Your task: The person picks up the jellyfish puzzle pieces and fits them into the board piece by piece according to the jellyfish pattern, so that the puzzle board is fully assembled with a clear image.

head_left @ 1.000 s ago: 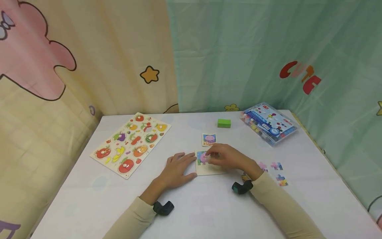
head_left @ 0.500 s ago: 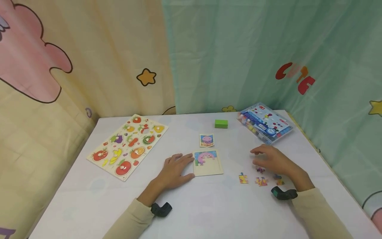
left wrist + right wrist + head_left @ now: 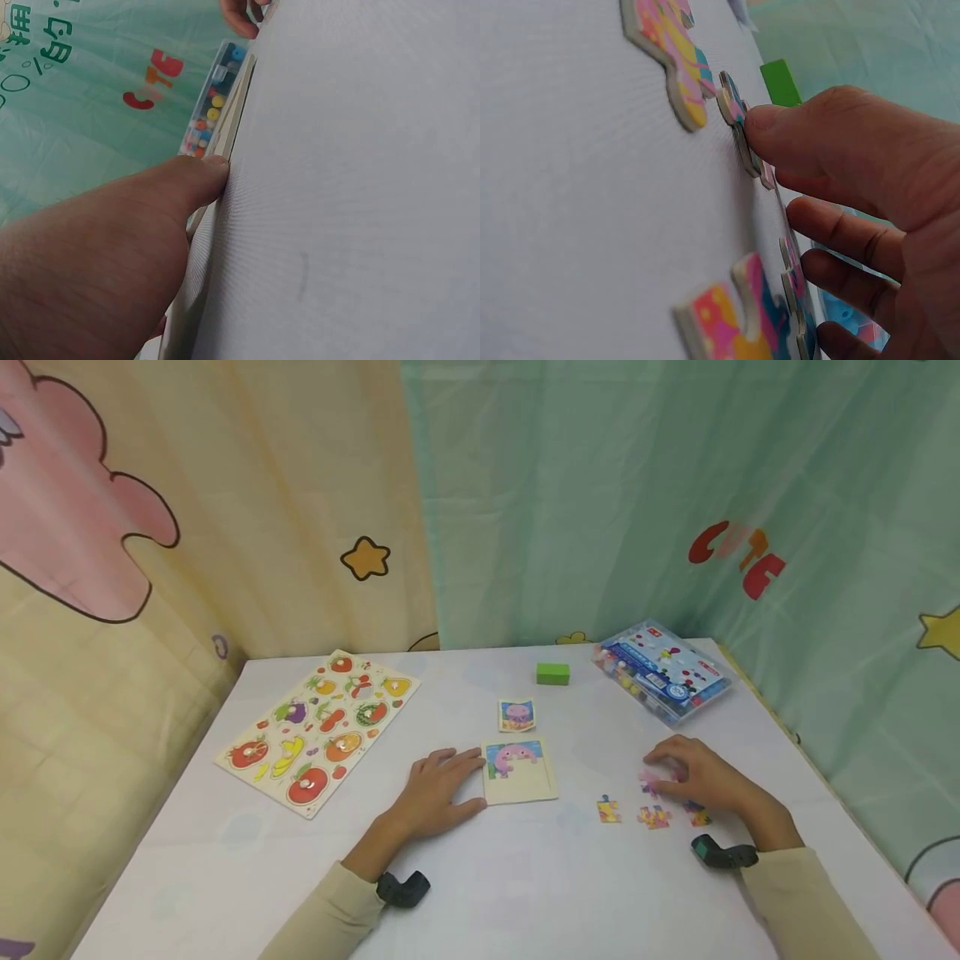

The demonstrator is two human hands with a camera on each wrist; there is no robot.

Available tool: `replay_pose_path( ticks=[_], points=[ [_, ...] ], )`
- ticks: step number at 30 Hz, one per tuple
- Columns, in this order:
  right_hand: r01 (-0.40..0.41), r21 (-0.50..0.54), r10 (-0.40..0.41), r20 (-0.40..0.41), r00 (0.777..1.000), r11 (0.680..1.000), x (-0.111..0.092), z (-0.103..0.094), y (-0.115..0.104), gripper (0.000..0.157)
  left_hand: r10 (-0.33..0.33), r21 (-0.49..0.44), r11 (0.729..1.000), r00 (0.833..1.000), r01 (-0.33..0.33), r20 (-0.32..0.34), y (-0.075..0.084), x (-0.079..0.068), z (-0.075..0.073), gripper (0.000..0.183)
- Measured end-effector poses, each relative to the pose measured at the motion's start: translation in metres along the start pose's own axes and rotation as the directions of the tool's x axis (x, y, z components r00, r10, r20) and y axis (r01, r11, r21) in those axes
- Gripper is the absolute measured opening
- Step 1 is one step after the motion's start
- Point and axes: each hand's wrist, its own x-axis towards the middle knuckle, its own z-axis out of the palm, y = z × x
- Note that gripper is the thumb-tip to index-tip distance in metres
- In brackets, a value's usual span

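Observation:
A small square puzzle board (image 3: 521,789) lies mid-table, its upper part filled with a pink cartoon animal on blue and its lower part bare wood. My left hand (image 3: 441,797) rests flat at the board's left side, fingertips and thumb touching the edge. To the right, my right hand (image 3: 701,777) pinches a pink puzzle piece (image 3: 648,782) between thumb and index finger, low over the table. In the right wrist view the thumb presses the rim of that puzzle piece (image 3: 746,154). Loose pieces lie nearby, including a yellow one (image 3: 608,810) and a pink-yellow one (image 3: 655,817); the hand partly covers others.
A small picture card (image 3: 517,716) sits just behind the board. Farther back are a green block (image 3: 552,674) and a clear box of colourful beads (image 3: 663,672). At the left lies a fruit puzzle board (image 3: 318,731). Curtains (image 3: 525,502) hang behind the table.
My right hand has left the board and moved right, down to the loose pieces, where it now pinches one. The left hand keeps its place. The view has shifted slightly.

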Motion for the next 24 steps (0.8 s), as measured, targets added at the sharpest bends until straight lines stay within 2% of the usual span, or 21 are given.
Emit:
replay_pose_path(
  ticks=[6,13,24],
  points=[
    [-0.028,0.010,0.028,0.003,1.000,1.000,-0.0032,0.0015,0.0018,0.030,0.004,-0.011,1.000,1.000,-0.004,0.005,0.0012,-0.0003,0.0000,0.066],
    [-0.007,0.004,0.007,-0.048,0.999,1.000,-0.0041,0.0048,0.0039,0.026,0.007,-0.010,1.000,1.000,-0.007,-0.003,0.0016,-0.0005,-0.0002,0.066],
    [-0.007,-0.001,0.007,-0.044,0.999,1.000,-0.0030,0.0056,0.0049,0.027,0.001,-0.010,1.000,1.000,-0.001,-0.009,0.0021,-0.0012,-0.0012,0.065]
  ],
)
